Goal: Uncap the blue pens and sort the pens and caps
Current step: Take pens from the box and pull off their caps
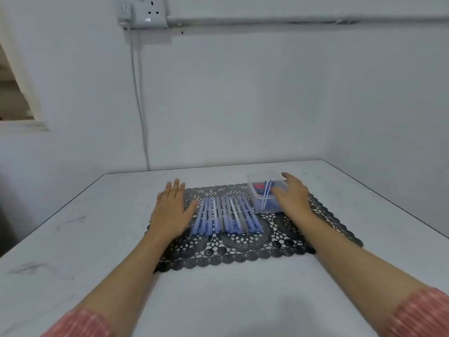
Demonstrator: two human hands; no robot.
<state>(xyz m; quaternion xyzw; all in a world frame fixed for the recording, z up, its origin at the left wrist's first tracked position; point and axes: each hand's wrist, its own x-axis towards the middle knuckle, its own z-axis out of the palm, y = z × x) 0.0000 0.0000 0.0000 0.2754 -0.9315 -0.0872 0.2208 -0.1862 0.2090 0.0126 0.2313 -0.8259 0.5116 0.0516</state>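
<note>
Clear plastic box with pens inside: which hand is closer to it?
Right. The right hand rests against the clear plastic box on its right side; the left hand lies flat on the black lace mat, beyond the row of blue pens.
</note>
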